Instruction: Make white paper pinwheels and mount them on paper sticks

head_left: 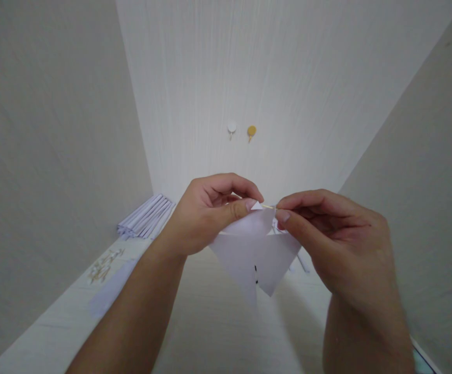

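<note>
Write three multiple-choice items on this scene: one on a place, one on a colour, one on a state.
1. Where does the stack of folded white papers lie?
A. on the table at far left, by the wall
B. under the right hand
C. pinned on the wall

2. What colours are the two round pins on the wall ahead?
A. red and blue
B. white and yellow
C. both black

3. How is the folded paper held?
A. flat on the table
B. pinched at its top by both hands, above the table
C. by one hand only

Answers: 1 A, the stack lies left of the left hand. 2 B, one pin white, one yellow. 3 B, the right hand also pinches its top.
</note>
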Demonstrator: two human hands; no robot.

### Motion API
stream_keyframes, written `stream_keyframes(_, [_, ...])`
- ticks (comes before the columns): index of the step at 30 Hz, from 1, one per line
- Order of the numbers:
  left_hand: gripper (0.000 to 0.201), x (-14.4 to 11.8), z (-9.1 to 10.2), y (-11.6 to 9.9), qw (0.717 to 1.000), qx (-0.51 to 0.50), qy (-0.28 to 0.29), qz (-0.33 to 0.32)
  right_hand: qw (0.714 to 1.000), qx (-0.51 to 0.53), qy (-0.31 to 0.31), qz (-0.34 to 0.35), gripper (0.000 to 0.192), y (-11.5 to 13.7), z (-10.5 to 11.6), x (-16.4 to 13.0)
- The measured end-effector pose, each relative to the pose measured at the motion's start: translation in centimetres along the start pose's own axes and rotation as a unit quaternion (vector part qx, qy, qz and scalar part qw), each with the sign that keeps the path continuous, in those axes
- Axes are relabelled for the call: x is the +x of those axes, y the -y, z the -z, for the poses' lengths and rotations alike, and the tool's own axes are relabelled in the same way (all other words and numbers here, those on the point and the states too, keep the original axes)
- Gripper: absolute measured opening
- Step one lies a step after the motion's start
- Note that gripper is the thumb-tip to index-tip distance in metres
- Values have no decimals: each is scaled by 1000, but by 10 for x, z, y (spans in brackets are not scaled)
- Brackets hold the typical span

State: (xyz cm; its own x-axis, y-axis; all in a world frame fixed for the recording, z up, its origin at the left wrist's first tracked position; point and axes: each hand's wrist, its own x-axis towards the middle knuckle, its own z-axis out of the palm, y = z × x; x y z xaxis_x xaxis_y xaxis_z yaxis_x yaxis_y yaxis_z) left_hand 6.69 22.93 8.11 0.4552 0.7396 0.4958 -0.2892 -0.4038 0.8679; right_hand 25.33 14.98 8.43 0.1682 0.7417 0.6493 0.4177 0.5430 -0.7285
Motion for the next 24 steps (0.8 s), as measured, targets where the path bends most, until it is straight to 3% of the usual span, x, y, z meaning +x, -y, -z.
stream_keyframes(24, [14, -2, -3, -8, 998, -38, 24, 39, 999, 29, 35, -21, 6, 2, 2, -1])
